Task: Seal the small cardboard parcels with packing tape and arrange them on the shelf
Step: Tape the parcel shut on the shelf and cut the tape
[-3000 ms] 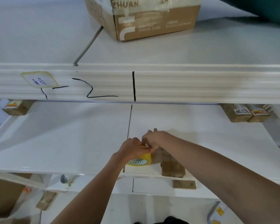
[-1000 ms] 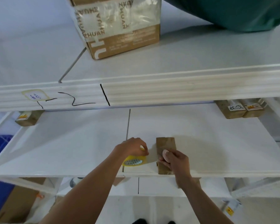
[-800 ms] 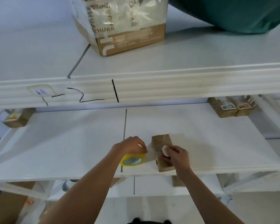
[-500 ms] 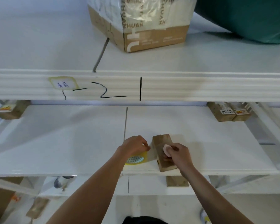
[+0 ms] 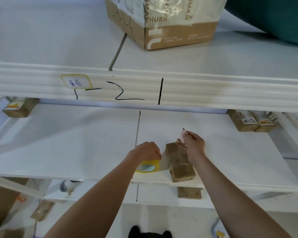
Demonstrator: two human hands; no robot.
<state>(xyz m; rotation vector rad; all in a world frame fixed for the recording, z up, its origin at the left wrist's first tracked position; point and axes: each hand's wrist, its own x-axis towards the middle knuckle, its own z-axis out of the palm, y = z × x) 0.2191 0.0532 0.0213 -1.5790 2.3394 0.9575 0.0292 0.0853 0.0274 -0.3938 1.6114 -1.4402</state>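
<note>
Fingers (image 5: 187,134) of the right hand (image 5: 194,145) pinch a small pale cutter (image 5: 183,136), its dark tip poking up, just past the far end of the parcel. Below centre of the frame, the left hand (image 5: 147,151) is curled over the yellow tape roll (image 5: 147,166), gripping it from above, though its fingers are hidden under the knuckles. Between the two sits the small cardboard parcel (image 5: 179,162), lying on the middle shelf (image 5: 76,143) at its front edge, its near end right at the lip. A clear strip looks to run from the roll to the parcel's side, but it is faint.

Looks like the cut is the step in hand. The danger: the parcel sits so near the edge that a tug on the tape could slide it off, down to where another parcel (image 5: 189,192) lies below. A slack strip could also curl back and stick to itself.

Further out, sealed parcels (image 5: 255,122) line the right end of the shelf, one more (image 5: 19,107) sits at the left, and a large carton (image 5: 170,24) stands on the upper shelf.
</note>
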